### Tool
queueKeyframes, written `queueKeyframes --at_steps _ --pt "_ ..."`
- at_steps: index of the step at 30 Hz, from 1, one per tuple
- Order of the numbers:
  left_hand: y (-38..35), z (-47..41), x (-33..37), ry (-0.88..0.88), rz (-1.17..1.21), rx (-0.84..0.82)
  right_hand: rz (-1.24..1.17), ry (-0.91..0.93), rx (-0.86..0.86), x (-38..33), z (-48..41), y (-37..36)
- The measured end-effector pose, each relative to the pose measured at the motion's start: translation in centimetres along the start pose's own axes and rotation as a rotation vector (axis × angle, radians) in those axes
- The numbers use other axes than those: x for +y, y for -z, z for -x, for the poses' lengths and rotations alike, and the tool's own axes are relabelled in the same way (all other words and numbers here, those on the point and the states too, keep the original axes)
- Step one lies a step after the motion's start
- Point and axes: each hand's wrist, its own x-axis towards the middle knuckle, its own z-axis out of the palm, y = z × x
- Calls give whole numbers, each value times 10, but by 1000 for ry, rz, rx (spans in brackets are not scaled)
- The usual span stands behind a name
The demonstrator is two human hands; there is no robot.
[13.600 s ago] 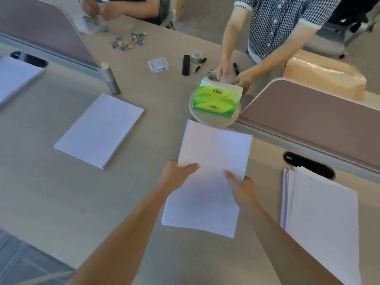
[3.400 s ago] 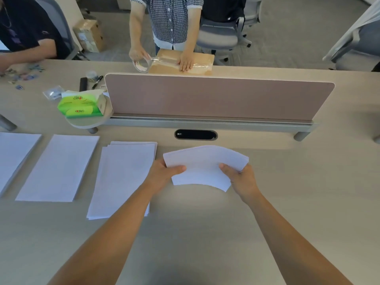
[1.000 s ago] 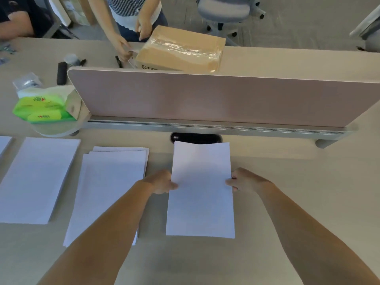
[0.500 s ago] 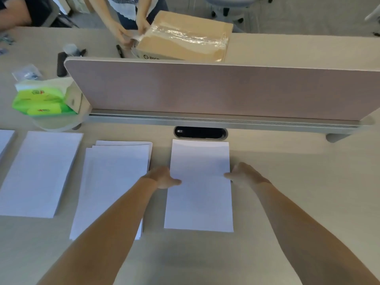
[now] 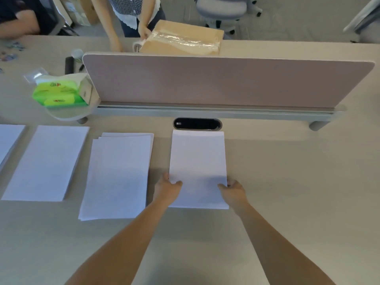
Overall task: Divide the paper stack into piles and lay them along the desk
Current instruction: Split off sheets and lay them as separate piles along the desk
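Lower centre of frame: I've got both hands on the newest pile (image 5: 198,167), lying flat on the tabletop (image 5: 287,182) just below the black cable slot (image 5: 197,124).
Left hand (image 5: 167,187): fingers closed on the pile's left edge near the lower corner, thumb on top.
Right hand (image 5: 233,191): pinching the right edge the same way, thumb over the sheet.
Row so far: a fanned pile (image 5: 118,175) sits just beside mine at centre left, a squarer pile (image 5: 46,162) further left, and a fourth pile (image 5: 9,138) is cut off by the left border.
How it handles: I read this as light, floppy paper; thin, so it should sag if lifted by one end, and loose sheets will slide over each other.
Where to hold: both long edges at once, low down, pressing flat as I let go.
Risk: I'd say a careless release could skew the top sheets.
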Motion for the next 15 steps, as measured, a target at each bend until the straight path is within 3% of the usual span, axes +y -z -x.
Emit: queueKeyframes --at_steps 5,8,15 --pt "3 -2 -5 -3 93 32 33 19 3 2 2 7" --pt "2 8 -12 102 120 100 141 41 10 13 7 10" --pt "-1 17 -15 169 178 71 -6 -26 -27 12 19 0"
